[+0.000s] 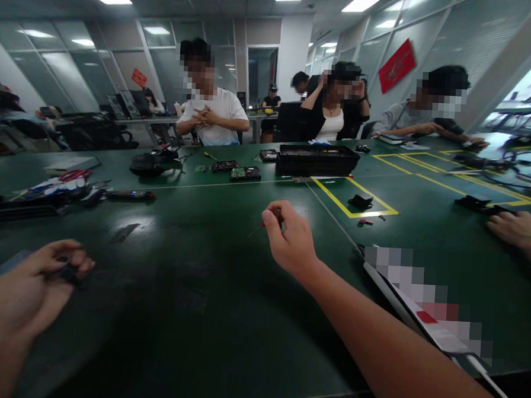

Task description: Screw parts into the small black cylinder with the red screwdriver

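Note:
Above the green table (166, 312), at the left, my left hand (33, 291) is closed around a small black part (67, 270); the fingers cover much of it, and its exact kind does not show. Near the middle, my right hand (290, 236) grips a small screwdriver (255, 230). Its thin shaft points down and to the left, a bit of red shows by the thumb, and most of the handle is hidden in the fist. The two hands are well apart.
A black bin (318, 161) stands at the far edge, beside hard drives (245, 173). A black bracket (360, 201) lies in a yellow taped square. Tools and cables (70, 186) are heaped left. A white device (411, 302) and another person's hand (519, 233) are at right.

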Available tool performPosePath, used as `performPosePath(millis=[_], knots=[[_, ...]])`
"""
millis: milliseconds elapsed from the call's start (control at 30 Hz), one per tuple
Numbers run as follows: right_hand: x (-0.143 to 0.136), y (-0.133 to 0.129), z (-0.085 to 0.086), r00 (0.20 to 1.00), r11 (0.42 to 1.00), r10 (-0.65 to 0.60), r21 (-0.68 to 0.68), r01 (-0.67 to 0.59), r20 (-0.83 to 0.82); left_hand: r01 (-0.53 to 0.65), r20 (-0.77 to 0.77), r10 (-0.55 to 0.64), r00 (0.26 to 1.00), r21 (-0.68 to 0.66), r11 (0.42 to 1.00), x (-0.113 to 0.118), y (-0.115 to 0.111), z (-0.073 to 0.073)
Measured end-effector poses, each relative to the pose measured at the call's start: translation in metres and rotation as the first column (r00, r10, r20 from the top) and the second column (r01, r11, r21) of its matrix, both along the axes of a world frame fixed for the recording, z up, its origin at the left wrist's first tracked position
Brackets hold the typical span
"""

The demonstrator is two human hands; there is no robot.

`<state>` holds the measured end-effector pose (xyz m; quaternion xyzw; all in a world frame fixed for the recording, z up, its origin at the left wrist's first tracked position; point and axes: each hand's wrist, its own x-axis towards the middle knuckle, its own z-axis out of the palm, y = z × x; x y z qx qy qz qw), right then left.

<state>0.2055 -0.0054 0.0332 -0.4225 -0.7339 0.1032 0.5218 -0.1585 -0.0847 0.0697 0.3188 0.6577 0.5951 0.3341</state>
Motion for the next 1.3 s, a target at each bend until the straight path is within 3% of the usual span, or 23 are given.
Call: performPosePath(millis=[67,200,300,367,467,567,700,1067,1300], knots=[[0.001,-0.001,0.001,0.998,1.0,-0.021,0.008,0.022,-0.065,0.06,0.181,-0.068,0.981,0.048,0.997,0.026,0.014,-0.006],[0.003,-0.003,0.003,0.973,0.997,-0.074,0.018,0.079,-0.218,0.396,0.187,-0.434,0.881,0.21,0.894,0.098,0.035,-0.013],[0.004,0.0,0.001,0.935,0.994,-0.102,0.0,0.108,-0.339,0.619,0.038,-0.64,0.767,0.214,0.755,0.151,0.043,-0.018],[0.004,0.003,0.0,0.919,0.992,-0.112,0.016,0.127,-0.378,0.715,-0.115,-0.707,0.698,0.174,0.677,0.177,0.047,-0.027],[0.004,0.006,-0.001,0.915,0.986,-0.117,0.064,0.153,-0.386,0.74,-0.265,-0.696,0.667,0.133,0.659,0.199,0.055,-0.047],[0.003,0.005,-0.001,0.914,0.989,-0.077,0.088,0.122,-0.398,0.732,-0.248,-0.693,0.677,0.136,0.667,0.202,0.062,-0.068],[0.001,0.0,-0.004,0.913,0.993,-0.025,0.094,0.068,-0.407,0.77,-0.189,-0.747,0.638,0.167,0.616,0.193,0.068,-0.085],[-0.002,-0.008,-0.002,0.995,0.991,-0.016,0.134,0.03,-0.102,0.757,-0.21,-0.728,0.653,0.165,0.632,0.189,0.07,-0.09],[-0.001,-0.007,-0.004,0.992,0.988,-0.065,0.136,0.08,-0.112,0.726,-0.374,-0.642,0.67,0.148,0.671,0.184,0.072,-0.091]])
